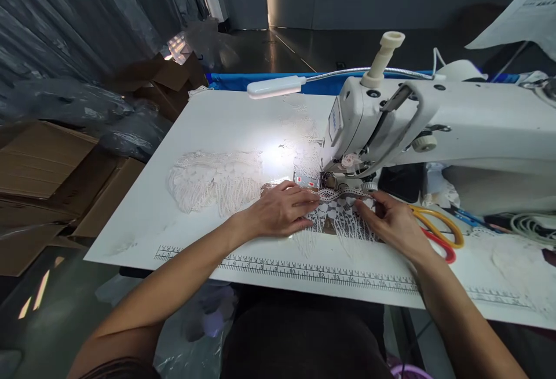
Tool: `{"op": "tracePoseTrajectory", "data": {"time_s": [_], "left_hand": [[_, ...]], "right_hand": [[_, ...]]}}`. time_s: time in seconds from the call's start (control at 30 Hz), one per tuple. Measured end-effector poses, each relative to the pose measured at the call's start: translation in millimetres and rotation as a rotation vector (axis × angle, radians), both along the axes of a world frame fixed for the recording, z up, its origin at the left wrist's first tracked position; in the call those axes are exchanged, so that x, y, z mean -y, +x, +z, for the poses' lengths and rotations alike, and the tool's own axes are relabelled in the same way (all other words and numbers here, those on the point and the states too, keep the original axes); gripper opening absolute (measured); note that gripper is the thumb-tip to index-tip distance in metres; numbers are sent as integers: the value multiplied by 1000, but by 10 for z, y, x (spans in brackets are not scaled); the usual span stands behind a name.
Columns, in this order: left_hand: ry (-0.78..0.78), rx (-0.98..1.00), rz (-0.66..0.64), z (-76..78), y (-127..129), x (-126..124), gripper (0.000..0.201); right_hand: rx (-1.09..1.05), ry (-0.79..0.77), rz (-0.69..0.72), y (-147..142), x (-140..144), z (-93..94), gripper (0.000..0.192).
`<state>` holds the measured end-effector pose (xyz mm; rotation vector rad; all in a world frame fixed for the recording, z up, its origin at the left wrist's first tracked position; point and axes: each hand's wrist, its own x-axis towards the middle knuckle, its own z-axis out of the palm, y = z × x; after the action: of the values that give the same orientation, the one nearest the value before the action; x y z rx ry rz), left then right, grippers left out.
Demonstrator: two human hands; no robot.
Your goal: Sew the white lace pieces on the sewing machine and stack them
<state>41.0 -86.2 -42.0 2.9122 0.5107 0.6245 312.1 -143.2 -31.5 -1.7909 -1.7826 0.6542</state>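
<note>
White fringed lace trim [336, 211] lies over the bed of the white sewing machine [347, 121], its upper edge running close beneath the presser foot. My left hand [286, 208] rests palm down with fingers stretched out, the fingertips on the lace's left part. To the right of the needle, my right hand [393, 219] pinches the upper edge of the same trim between thumb and fingers. A bunched length of white lace [212, 179] spreads over the table left of the machine. Behind the needle, more lace [304, 130] extends toward the far edge.
A lit lamp [275, 86] on a flexible neck hangs over the table. Yellow-handled scissors [438, 222] and a red handle [441, 246] lie beside my right wrist. A printed ruler [304, 270] follows the table's front edge. Cardboard boxes [43, 170] stand at the left.
</note>
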Motion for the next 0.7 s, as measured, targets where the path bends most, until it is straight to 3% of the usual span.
{"op": "tracePoseTrajectory", "data": {"time_s": [0.1, 0.2, 0.27, 0.4, 0.47, 0.57, 0.7], "left_hand": [[-85, -54, 31, 20, 25, 37, 27], [-252, -12, 90, 72, 16, 55, 32], [-470, 89, 153, 133, -9, 63, 42], [-1071, 262, 212, 268, -76, 78, 72], [-1243, 274, 255, 306, -96, 88, 83], [-1168, 203, 428, 321, -104, 106, 83], [-984, 95, 531, 318, -96, 125, 64]], "right_hand": [[42, 27, 66, 22, 29, 77, 32], [-62, -40, 47, -43, 49, 108, 35], [-250, -131, 27, -180, 44, 109, 45], [-702, -245, 30, -566, 0, 119, 59], [-833, -293, 100, -680, -18, 133, 63], [-716, -287, 210, -637, -29, 126, 57], [-185, 51, 180, -400, -23, 23, 36]]}}
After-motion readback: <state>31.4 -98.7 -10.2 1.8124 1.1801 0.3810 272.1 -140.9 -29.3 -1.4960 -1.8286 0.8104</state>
